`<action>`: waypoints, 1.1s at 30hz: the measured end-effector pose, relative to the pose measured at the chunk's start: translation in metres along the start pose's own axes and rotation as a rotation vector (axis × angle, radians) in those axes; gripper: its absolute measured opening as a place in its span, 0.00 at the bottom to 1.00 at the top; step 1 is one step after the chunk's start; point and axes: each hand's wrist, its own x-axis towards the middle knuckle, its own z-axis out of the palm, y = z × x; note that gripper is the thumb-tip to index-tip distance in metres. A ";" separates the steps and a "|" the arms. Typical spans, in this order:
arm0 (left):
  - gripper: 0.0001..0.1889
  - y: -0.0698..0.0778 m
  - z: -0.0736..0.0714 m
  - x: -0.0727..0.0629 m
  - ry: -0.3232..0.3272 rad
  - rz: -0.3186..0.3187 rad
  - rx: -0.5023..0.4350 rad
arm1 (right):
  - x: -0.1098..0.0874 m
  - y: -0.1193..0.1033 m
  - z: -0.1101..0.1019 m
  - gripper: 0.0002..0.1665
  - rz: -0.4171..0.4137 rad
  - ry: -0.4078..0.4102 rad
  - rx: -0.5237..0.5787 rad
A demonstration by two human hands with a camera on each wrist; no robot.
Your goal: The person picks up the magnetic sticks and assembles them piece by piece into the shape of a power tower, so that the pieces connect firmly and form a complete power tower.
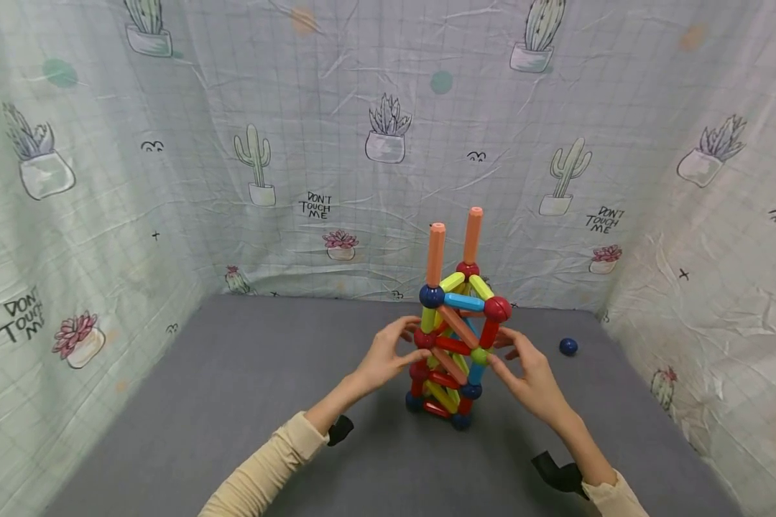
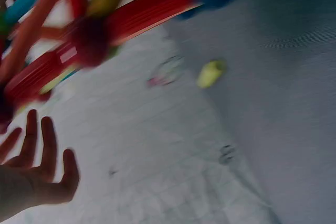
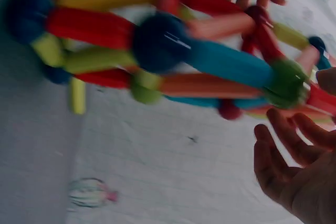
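A tall tower [image 1: 453, 346] of coloured rods and balls stands upright on the grey surface. Two orange rods [image 1: 436, 255] point up from its top, one on a dark blue ball [image 1: 432, 296], the other on a red ball. On the tower's left side is my left hand [image 1: 383, 355], fingers spread beside a red ball [image 1: 425, 339]; the left wrist view shows these fingers [image 2: 48, 148] apart from the rods. My right hand [image 1: 529, 377] is at the right side, thumb by a green ball [image 1: 481, 355]. Its fingers [image 3: 281, 153] are loosely bent near that ball.
A loose dark blue ball [image 1: 568, 347] lies on the grey surface [image 1: 265, 373] to the right of the tower. Beyond the tower, a yellow-green piece [image 2: 211, 73] shows in the left wrist view. A cactus-print cloth [image 1: 336, 165] hangs behind and at both sides.
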 end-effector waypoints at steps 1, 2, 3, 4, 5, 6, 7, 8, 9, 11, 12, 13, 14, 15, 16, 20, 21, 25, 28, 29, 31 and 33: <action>0.24 -0.009 0.006 -0.005 -0.006 0.026 0.039 | -0.005 0.002 0.004 0.25 -0.003 -0.001 -0.011; 0.24 -0.016 0.011 -0.008 -0.001 0.050 0.069 | -0.009 0.003 0.008 0.24 -0.005 0.006 -0.016; 0.23 -0.018 0.012 -0.010 0.001 0.057 0.089 | -0.012 0.003 0.012 0.24 -0.007 0.020 -0.009; 0.22 -0.018 0.013 -0.011 0.016 0.067 0.103 | -0.014 0.002 0.015 0.24 -0.006 0.038 -0.002; 0.22 -0.019 0.013 -0.010 0.023 0.074 0.107 | -0.016 0.002 0.018 0.24 -0.002 0.053 0.013; 0.21 -0.020 0.011 -0.010 0.027 0.077 0.106 | -0.017 0.002 0.020 0.25 -0.001 0.068 0.027; 0.21 -0.020 0.009 -0.010 0.022 0.072 0.099 | -0.017 0.000 0.022 0.26 -0.003 0.082 0.039; 0.21 -0.022 0.006 -0.011 0.010 0.068 0.088 | -0.018 -0.002 0.024 0.27 -0.005 0.088 0.045; 0.21 -0.024 0.003 -0.011 -0.005 0.065 0.079 | -0.019 -0.005 0.026 0.27 -0.011 0.090 0.047; 0.21 -0.029 -0.005 -0.011 -0.049 0.035 0.051 | -0.019 -0.010 0.030 0.28 -0.034 0.087 0.038; 0.21 -0.032 -0.010 -0.010 -0.072 0.015 0.033 | -0.019 -0.013 0.032 0.27 -0.051 0.082 0.029; 0.21 -0.036 -0.015 -0.009 -0.096 -0.006 0.011 | -0.018 -0.016 0.035 0.27 -0.071 0.076 0.023; 0.21 -0.040 -0.020 -0.008 -0.121 -0.026 -0.008 | -0.018 -0.019 0.038 0.27 -0.091 0.065 0.021; 0.21 -0.044 -0.026 -0.006 -0.147 -0.045 -0.030 | -0.017 -0.022 0.041 0.27 -0.110 0.048 0.030; 0.20 -0.049 -0.031 -0.004 -0.171 -0.066 -0.046 | -0.016 -0.026 0.045 0.28 -0.126 0.026 0.039; 0.21 -0.071 -0.050 0.006 -0.240 -0.137 -0.121 | -0.009 -0.040 0.060 0.30 -0.177 -0.081 0.040; 0.21 -0.077 -0.054 0.008 -0.250 -0.152 -0.133 | -0.007 -0.044 0.064 0.31 -0.186 -0.109 0.028; 0.21 -0.093 -0.063 0.016 -0.293 -0.214 -0.251 | 0.001 -0.052 0.078 0.33 -0.228 -0.170 0.004; 0.22 -0.099 -0.064 0.016 -0.324 -0.227 -0.338 | 0.003 -0.038 0.081 0.25 -0.254 -0.119 0.092; 0.23 -0.099 -0.064 0.016 -0.325 -0.229 -0.349 | 0.004 -0.029 0.080 0.22 -0.252 -0.081 0.122; 0.23 -0.097 -0.062 0.014 -0.298 -0.218 -0.325 | 0.007 -0.004 0.078 0.15 -0.238 0.004 0.147; 0.22 -0.091 -0.061 0.011 -0.229 -0.203 -0.259 | 0.010 0.025 0.078 0.10 -0.169 0.048 0.094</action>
